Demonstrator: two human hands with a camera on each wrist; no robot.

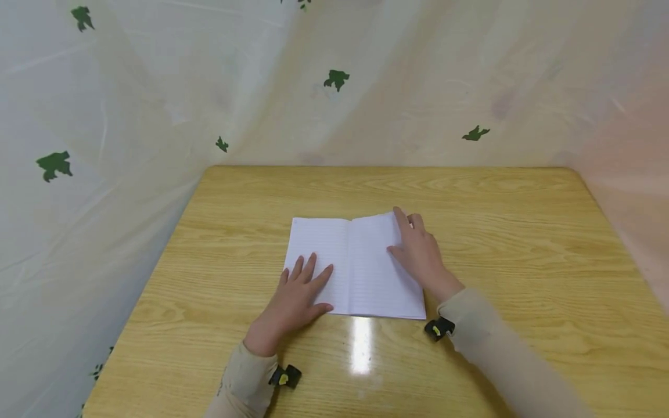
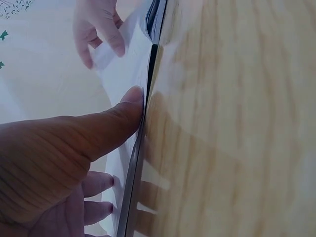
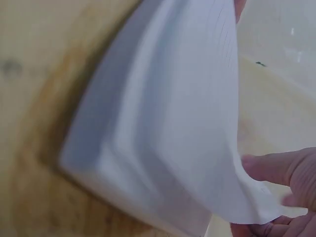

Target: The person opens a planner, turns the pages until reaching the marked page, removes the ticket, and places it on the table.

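Note:
An open notebook (image 1: pixel 349 261) with lined white pages lies on the table in the head view. My left hand (image 1: pixel 298 299) rests on its left page with the fingers spread, the thumb at the lower edge. At the upper right corner, my right hand (image 1: pixel 420 252) pinches a page. In the right wrist view that page (image 3: pixel 202 123) curves upward, its corner between the thumb and fingers of my right hand (image 3: pixel 296 187). The other pages fan out beneath it. The left wrist view shows the notebook's dark cover edge (image 2: pixel 129 192) along the wood.
The wooden table (image 1: pixel 502 232) spreads out on all sides of the notebook. A pale curtain (image 1: pixel 407 93) with green bird shapes hangs behind it and at both sides. Black devices are strapped at both wrists, over beige sleeves (image 1: pixel 491 337).

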